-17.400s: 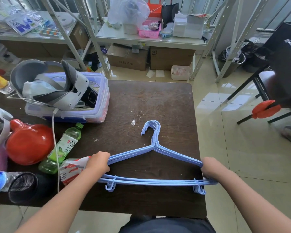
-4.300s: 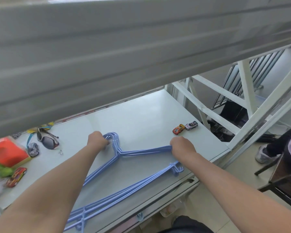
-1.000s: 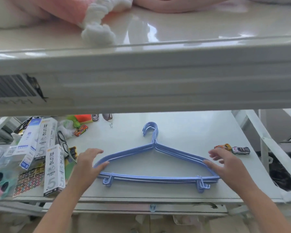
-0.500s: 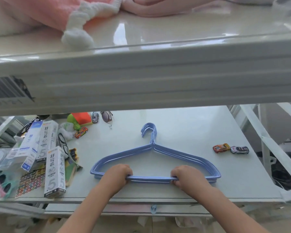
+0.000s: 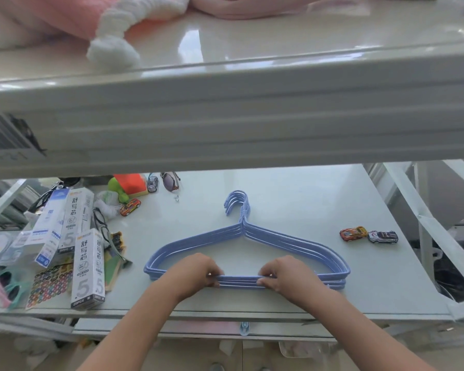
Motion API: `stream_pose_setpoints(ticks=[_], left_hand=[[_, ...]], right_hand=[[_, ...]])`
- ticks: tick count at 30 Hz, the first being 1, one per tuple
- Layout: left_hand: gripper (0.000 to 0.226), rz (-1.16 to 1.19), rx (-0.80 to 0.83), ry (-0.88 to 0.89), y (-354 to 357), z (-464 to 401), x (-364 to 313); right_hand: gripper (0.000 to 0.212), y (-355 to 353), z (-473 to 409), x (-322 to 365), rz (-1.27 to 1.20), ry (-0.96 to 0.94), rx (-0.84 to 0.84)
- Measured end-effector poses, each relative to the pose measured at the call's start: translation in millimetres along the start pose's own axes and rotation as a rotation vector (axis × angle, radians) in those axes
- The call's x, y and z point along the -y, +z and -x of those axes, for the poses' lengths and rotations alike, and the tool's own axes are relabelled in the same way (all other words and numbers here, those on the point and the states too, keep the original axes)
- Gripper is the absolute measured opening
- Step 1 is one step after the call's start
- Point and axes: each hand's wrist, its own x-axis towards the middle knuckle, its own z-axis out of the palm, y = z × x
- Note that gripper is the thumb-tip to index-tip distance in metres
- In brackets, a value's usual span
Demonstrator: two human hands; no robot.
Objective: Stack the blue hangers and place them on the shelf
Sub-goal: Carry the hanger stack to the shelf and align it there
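Observation:
A stack of blue hangers [image 5: 287, 241] lies flat on the pale shelf [image 5: 292, 194], hooks pointing away from me. My left hand [image 5: 196, 274] pinches the bottom bars left of the middle. My right hand [image 5: 287, 275] pinches the same bars right of the middle. The bars between my hands lie slightly fanned, one beside the other. Both hands hide parts of the lower bars.
Two toy cars [image 5: 368, 234] sit on the shelf to the right. Toothpaste boxes [image 5: 87, 266], glasses [image 5: 105, 228], sunglasses [image 5: 170, 180], another toy car [image 5: 130, 207] and stickers crowd the left. An upper shelf [image 5: 225, 116] with pink cloth [image 5: 118, 14] overhangs close above.
A second ago my open hands were at the hangers' outer ends. They moved inward onto the bottom bars, and since half a second ago they have drawn slightly closer together.

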Motion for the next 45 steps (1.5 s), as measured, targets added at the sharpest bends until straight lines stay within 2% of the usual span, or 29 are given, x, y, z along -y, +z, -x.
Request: stream_pose_setpoints(ticks=[3,7,11,14,19,23,24,27,30,36,38,41,45], left_hand=[[0.018,0.044,0.000,-0.026,-2.1,-1.5,1.3],[0.018,-0.025,0.044,-0.050,-2.0,-4.5,-3.1],[0.017,-0.072,0.034,-0.058,4.7,-13.2,-7.7],[0.019,-0.045,0.026,-0.056,4.6,-15.4,-6.5],[0.019,-0.052,0.036,-0.033,3.3,-17.3,-3.8],[0.018,-0.076,0.051,-0.017,3.0,-18.5,-0.6],[0.018,-0.087,0.047,-0.020,3.7,-18.5,0.8],[0.014,-0.128,0.033,-0.047,6.1,-18.2,3.9],[0.014,-0.181,0.035,-0.042,9.5,-18.1,4.7],[0.016,-0.204,-0.014,-0.003,8.8,-11.7,1.5],[0.017,-0.197,-0.026,0.002,7.1,-9.7,-0.3],[0.016,-0.186,-0.040,0.003,4.2,-7.5,-2.8],[0.013,-0.147,-0.032,-0.004,5.1,-5.9,-1.4]], right_hand=[[0.026,-0.6,-1.3,1.5,0.005,0.008,0.005],[0.037,3.3,-2.9,6.5,0.139,0.004,0.039],[0.023,10.0,-10.8,16.7,0.234,0.011,0.065],[0.028,14.6,-14.1,16.3,0.244,0.027,0.038],[0.021,15.0,-15.2,14.4,0.240,0.031,0.016],[0.034,17.1,-12.9,12.6,0.261,0.057,0.027],[0.032,17.6,-12.0,11.9,0.265,0.060,0.023],[0.010,17.1,-11.4,10.0,0.316,0.059,-0.016],[0.018,17.7,-9.8,8.3,0.337,0.060,-0.013],[0.015,22.2,-8.2,7.3,0.334,-0.014,-0.063],[0.018,22.4,-7.0,8.8,0.363,-0.009,-0.022],[0.016,23.2,-7.4,8.0,0.389,-0.039,-0.124],[0.015,11.9,-6.5,8.8,0.358,-0.028,-0.016]])
